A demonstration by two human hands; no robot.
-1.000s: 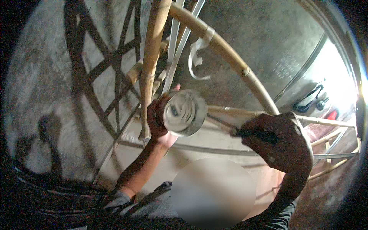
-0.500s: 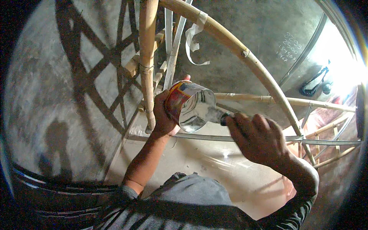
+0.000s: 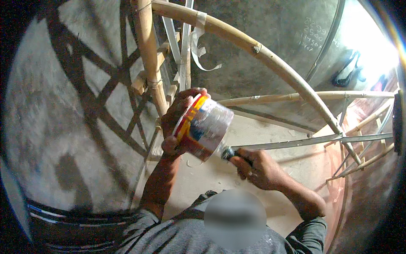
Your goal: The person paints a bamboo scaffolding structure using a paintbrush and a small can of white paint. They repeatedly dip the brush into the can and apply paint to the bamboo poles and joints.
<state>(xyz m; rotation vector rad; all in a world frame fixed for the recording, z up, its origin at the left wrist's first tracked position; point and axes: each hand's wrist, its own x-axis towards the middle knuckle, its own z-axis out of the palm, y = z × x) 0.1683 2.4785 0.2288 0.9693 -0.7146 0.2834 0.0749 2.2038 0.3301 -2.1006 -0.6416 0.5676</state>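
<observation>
My left hand [image 3: 171,116] wraps round the base end of a metal can [image 3: 211,125], which has a red and yellow label and whitish smears on its side. The can lies tilted, its mouth turned down and to the right, so its inside is hidden. My right hand [image 3: 262,169] grips the dark handle of a putty knife [image 3: 228,153] right at the can's rim. Most of the blade is hidden behind the rim or blurred.
Bamboo poles [image 3: 270,59] and metal bars [image 3: 292,142] cross around me. White tape [image 3: 198,48] dangles from one pole. A grey wall [image 3: 46,122] stands at the left. A pale surface [image 3: 194,182] lies below, and bright light [image 3: 376,38] glares at upper right.
My left hand has turned the can so its side shows instead of its inside. My right hand has shifted lower and left with the putty knife, now at the can's lower rim.
</observation>
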